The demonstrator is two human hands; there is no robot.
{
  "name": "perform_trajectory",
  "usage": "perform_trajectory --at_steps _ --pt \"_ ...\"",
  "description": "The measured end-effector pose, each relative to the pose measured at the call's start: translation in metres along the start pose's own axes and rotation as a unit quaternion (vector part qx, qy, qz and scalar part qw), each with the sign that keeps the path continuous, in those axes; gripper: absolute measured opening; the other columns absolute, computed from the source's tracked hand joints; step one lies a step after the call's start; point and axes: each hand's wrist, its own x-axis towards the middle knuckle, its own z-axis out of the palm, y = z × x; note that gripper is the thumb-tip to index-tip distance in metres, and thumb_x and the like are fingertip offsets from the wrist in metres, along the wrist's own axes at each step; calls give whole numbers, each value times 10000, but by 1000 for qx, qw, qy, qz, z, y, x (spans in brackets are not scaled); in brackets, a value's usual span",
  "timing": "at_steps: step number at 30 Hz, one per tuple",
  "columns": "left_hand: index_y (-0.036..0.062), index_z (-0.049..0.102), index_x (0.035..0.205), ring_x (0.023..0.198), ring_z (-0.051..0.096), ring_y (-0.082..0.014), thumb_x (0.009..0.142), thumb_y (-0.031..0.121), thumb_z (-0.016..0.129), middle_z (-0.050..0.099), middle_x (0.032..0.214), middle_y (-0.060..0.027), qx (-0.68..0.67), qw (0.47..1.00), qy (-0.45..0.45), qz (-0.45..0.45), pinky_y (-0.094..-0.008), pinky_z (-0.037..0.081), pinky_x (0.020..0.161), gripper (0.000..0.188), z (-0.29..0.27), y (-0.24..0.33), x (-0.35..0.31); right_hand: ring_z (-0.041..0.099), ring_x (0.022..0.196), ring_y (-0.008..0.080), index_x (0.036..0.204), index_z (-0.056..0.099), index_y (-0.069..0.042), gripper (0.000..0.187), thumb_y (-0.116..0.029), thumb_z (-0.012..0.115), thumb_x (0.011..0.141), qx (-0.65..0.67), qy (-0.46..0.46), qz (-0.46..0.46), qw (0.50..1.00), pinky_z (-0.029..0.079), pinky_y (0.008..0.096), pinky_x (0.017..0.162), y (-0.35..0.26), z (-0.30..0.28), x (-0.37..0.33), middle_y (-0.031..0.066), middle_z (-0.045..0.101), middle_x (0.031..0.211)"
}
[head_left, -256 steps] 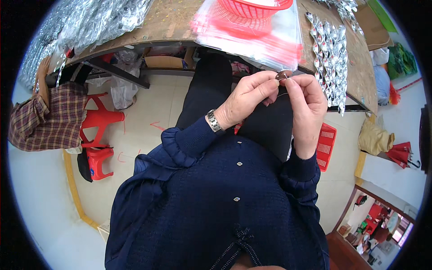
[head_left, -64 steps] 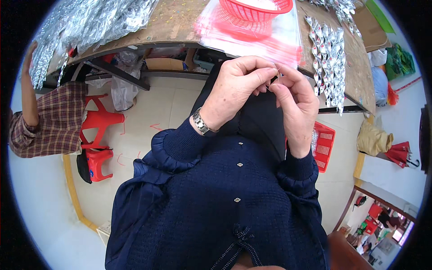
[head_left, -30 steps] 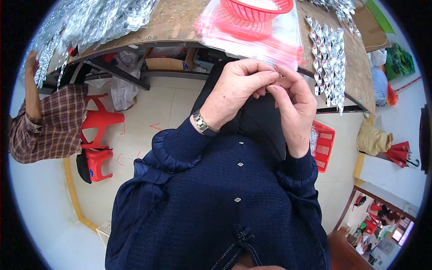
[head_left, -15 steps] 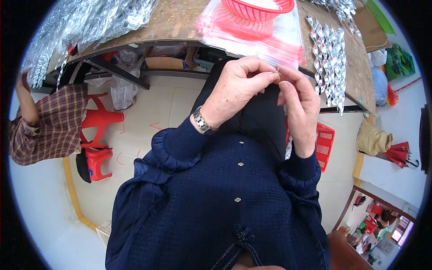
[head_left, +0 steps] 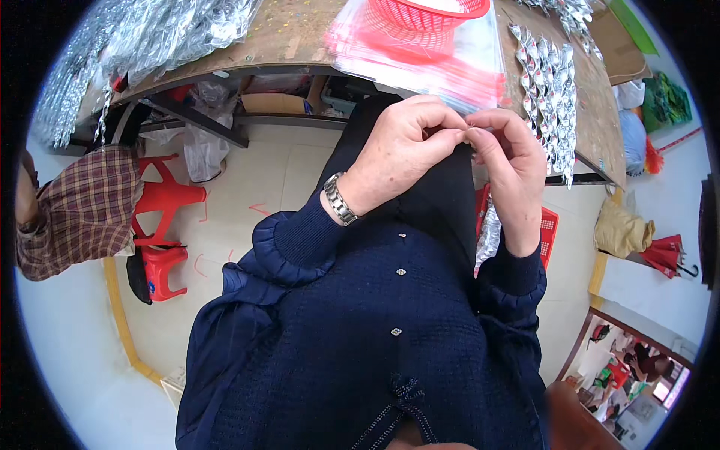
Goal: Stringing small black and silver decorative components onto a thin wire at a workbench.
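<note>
Over my lap, in front of the table edge, both hands meet fingertip to fingertip. My left hand (head_left: 405,154), with a metal watch (head_left: 340,199) on its wrist, is closed in a pinch of thumb and forefinger. My right hand (head_left: 516,171) pinches at the same spot from the other side. Something thin and tiny shows between the fingertips, too small to name. Just beyond the hands lies a stack of clear plastic bags with red edges (head_left: 360,60). A red plastic basket (head_left: 420,26) stands on that stack.
Twisted silver strips (head_left: 546,97) hang over the table's right edge. Silver tinsel in plastic (head_left: 180,37) is heaped on the left. A red crate (head_left: 550,229) sits low beside my right forearm. Red stools (head_left: 166,199) and a person in a checked garment (head_left: 86,202) are at left.
My right hand has shifted slightly right, and its thumb now meets the left fingertips. The person at left has lowered an arm. More of the red crate's silver contents shows.
</note>
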Motion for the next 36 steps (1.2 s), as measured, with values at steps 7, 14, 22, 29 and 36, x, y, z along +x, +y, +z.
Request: perform_trajectory --at_steps 7,14,22,29,36 --pt "-20 646 871 722 509 -57 847 52 608 569 809 -3 17 1000 -12 10 -208 403 632 84 0 2 0 521 670 54 867 589 11 45 43 562 851 -109 -5 -100 989 429 194 572 3 -6 5 28 597 856" --pt "-18 636 926 775 572 -68 897 84 571 630 882 -21 -129 990 -49 -34 -210 456 702 124 6 -3 0 489 662 51 866 576 5 42 40 556 856 -69 4 -96 993 400 188 572 1 -9 6 17 577 850" --pt "13 639 961 705 552 -44 914 128 568 617 805 9 -216 970 -45 -104 -179 434 629 143 7 -6 1 464 663 35 892 584 -7 35 -6 549 886 58 15 -16 998 373 172 597 -1 -10 3 -5 570 852" --pt "22 649 921 624 496 -29 909 131 571 597 775 27 -155 983 -35 -88 -170 409 565 135 7 -6 3 457 638 30 939 599 -10 91 -67 532 914 90 7 36 995 373 170 581 0 -18 3 -5 591 833" --pt "17 651 914 626 486 -24 902 114 574 586 756 31 -74 996 -30 -33 -171 401 561 125 11 -10 3 508 679 98 1119 606 -23 265 -59 588 858 -75 2 -95 993 432 222 622 0 -32 6 55 613 940"
